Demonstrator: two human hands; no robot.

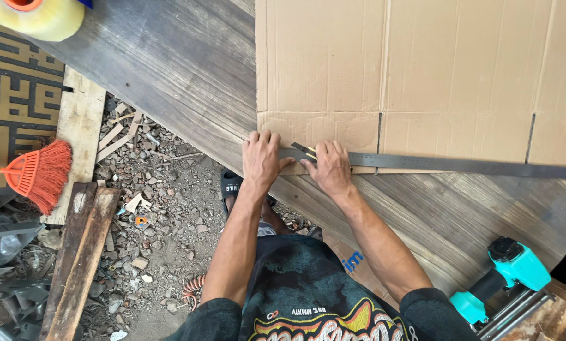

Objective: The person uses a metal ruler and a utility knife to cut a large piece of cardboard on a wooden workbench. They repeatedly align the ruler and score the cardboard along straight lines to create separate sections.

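Steel ruler, long and flat, lying across the lower edge of a flattened cardboard sheet on a weathered wooden bench. Its long axis runs from the two hands out to the person's right, nearly level, dipping slightly at the far end. The left hand rests flat with its fingers spread on the cardboard flap and the near end of the ruler; this grip is open and presses down, it does not clasp anything. The right hand sits just beside it, fingers curled together on the ruler and closed around a thin yellow pencil, whose tip meets the ruler's upper edge between the two hands. Both hands bear on the ruler's left end, so almost the whole length of the blade extends away from the grip to the right, unsupported by either hand. The right hand is the nearer to that free length. Nearer the person and to the right of the grip, a teal nail gun rests at the bench edge. Away to the left stands an orange broom over rubble.
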